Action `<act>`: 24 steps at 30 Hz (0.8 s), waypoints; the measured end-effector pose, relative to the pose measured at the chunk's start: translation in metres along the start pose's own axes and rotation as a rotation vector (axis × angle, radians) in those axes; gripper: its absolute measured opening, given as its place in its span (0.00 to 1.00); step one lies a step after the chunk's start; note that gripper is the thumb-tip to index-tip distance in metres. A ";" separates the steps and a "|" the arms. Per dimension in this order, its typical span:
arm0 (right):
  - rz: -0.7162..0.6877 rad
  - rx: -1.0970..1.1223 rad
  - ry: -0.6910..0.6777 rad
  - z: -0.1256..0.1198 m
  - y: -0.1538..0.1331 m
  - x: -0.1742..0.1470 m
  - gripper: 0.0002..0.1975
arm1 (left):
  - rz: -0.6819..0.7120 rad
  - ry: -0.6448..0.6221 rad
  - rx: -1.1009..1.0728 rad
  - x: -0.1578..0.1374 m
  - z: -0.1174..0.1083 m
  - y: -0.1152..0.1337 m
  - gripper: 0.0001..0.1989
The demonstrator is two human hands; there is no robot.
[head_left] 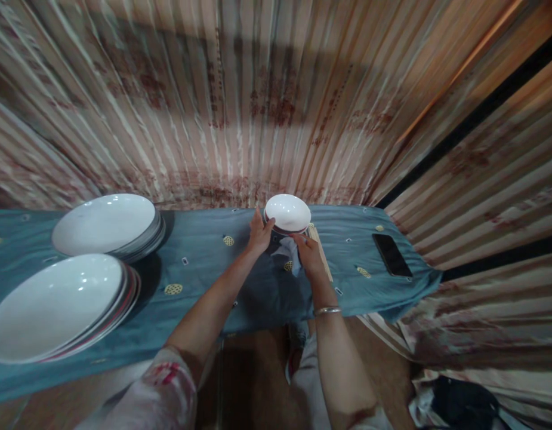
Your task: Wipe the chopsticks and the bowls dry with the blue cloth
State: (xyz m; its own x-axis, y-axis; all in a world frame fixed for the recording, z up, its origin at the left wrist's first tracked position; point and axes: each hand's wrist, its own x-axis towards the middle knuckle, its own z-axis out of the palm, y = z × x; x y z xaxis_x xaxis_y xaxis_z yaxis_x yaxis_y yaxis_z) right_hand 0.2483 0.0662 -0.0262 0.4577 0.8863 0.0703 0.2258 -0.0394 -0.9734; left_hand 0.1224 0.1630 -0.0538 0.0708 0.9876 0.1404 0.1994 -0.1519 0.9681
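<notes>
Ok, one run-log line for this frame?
left hand: holds small white bowl | right hand: grips white cloth | blue tablecloth: two white plate stacks, black phone

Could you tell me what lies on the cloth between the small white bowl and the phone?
In the head view, only bare blue cloth separates the small white bowl from the phone, apart from tiny printed motifs.
</notes>
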 end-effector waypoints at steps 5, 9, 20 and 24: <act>-0.008 -0.039 -0.159 0.020 -0.007 -0.018 0.21 | -0.089 0.026 -0.128 -0.051 -0.024 0.005 0.35; -0.037 -0.023 -0.291 0.046 -0.007 -0.036 0.22 | -0.125 0.097 -0.236 -0.093 -0.053 -0.002 0.30; 0.000 0.191 -0.504 0.126 -0.018 -0.092 0.15 | -0.285 0.405 -0.625 -0.148 -0.121 0.003 0.18; -0.071 0.254 -0.459 0.144 -0.026 -0.106 0.14 | -0.357 0.419 -0.816 -0.159 -0.146 0.004 0.18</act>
State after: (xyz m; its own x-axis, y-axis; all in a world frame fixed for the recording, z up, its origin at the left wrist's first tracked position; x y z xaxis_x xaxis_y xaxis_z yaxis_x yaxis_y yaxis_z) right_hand 0.0703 0.0399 -0.0402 0.0127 0.9958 0.0906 0.0010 0.0906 -0.9959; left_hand -0.0307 0.0111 -0.0424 -0.2459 0.9285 -0.2781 -0.6050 0.0772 0.7924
